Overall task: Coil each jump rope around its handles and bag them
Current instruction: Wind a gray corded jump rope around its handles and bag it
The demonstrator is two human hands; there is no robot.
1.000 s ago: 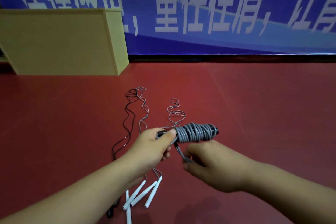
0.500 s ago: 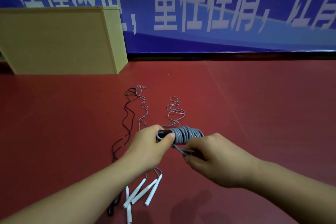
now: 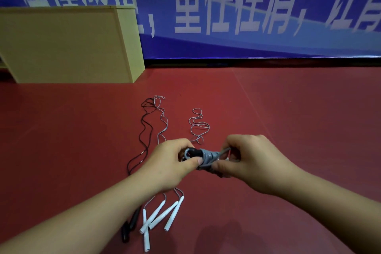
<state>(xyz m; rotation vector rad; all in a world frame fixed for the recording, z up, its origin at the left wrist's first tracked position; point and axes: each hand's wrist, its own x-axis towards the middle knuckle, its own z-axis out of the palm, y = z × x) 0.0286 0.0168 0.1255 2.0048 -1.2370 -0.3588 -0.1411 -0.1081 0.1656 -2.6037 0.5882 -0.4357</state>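
Our right hand has come over the grey coiled rope, pinching its loose end while our left hand grips the handles above the floor, so this coil seems nearly finished.

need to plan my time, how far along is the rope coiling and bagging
Early. Done: nothing bagged, no bag in view. In hand: the left hand and right hand hold one grey coiled rope, apparently securing its end. Left: the white-handled ropes and black rope lie loose on the floor.
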